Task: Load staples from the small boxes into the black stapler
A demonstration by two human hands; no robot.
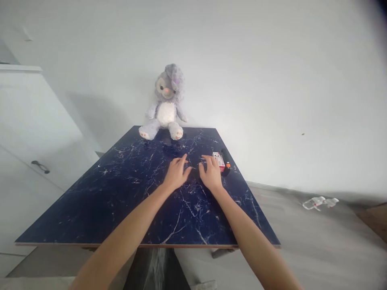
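Note:
Both hands are over the middle of a dark blue marble-patterned table (121, 201), a short gap between them. My left hand (177, 173) has its fingers stretched forward and its thumb apart, with nothing in it. My right hand (211, 173) is likewise spread, thumb toward the left hand, and holds nothing I can see. Just beyond its outer fingers lies a small white and red box (220, 162), partly covered by the hand. Against that box is a black object with an orange part (228, 165); its kind is unclear.
A lavender plush rabbit (166, 110) sits at the table's far edge, against the wall. To the left stands a white cabinet (39, 133) with a dark handle. Clear plastic items (320, 202) lie on the floor at right, near a brown object (377, 219) by the wall.

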